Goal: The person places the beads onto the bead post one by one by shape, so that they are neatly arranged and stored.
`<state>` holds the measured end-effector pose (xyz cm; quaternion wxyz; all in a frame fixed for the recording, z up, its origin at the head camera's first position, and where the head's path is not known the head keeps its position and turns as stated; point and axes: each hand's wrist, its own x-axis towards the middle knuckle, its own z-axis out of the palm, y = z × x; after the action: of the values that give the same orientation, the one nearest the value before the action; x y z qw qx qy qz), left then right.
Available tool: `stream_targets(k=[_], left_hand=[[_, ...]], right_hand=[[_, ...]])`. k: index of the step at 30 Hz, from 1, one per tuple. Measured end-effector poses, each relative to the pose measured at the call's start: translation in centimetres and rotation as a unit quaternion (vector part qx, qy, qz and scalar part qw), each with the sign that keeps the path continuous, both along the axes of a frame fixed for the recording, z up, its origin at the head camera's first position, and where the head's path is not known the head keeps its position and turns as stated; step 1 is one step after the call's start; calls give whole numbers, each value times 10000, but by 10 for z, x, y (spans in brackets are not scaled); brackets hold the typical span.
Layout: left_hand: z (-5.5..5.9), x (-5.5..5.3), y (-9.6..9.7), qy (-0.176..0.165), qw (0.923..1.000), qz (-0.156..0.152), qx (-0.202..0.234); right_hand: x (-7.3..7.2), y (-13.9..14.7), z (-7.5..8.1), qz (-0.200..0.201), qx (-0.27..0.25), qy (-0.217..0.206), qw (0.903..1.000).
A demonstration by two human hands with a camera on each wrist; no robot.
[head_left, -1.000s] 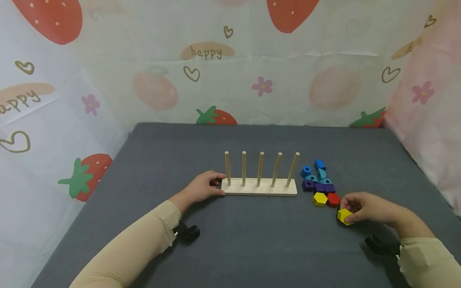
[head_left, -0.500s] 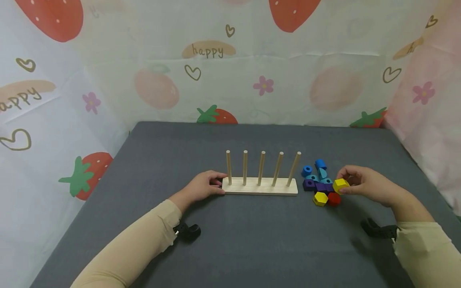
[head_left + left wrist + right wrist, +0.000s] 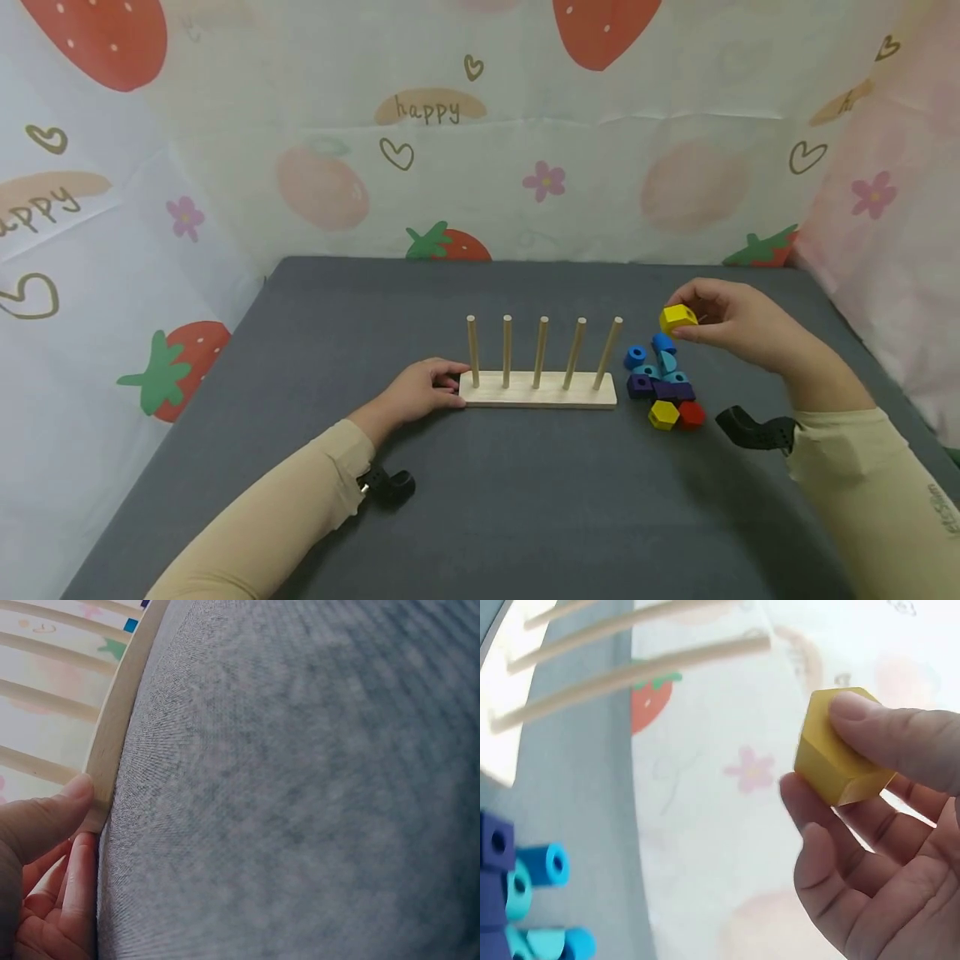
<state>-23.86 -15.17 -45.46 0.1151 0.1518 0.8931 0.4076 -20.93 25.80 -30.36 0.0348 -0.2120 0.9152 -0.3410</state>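
right hand (image 3: 738, 325) pinches yellow block (image 3: 676, 320), raised | left hand (image 3: 416, 391) grips rack (image 3: 553, 397) at left end | rack's long axis left-to-right (pegs (image 3: 541, 348) pointing up)

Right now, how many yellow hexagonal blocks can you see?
2: one yellow hexagonal block is pinched in the right hand; another yellow hexagonal block lies on the grey cloth, beside the red hexagonal block. The right hand could hide others.
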Motion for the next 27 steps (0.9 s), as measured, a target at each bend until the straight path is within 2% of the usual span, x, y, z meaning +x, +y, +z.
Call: stream_targets(k=[4,9,14,21,27], left_hand=[[1,0,0,50,10000,-27,-78],[2,1,1,102,9998,-57,-158],[2,1,1,244,9995,-92,-196],[2,1,1,306,9992,-102,-242],[3,3,1,267,9994,-85,-218]], right_hand=[[-3,-15,8,168,21,99,9998],[-10,-34,13,197,-5,110,9997],[-16,-51,18,457,142,342,9983],[-22,-79,21,870,-186,350,9954],[-24,-108,19,888,-620,97,9941]])
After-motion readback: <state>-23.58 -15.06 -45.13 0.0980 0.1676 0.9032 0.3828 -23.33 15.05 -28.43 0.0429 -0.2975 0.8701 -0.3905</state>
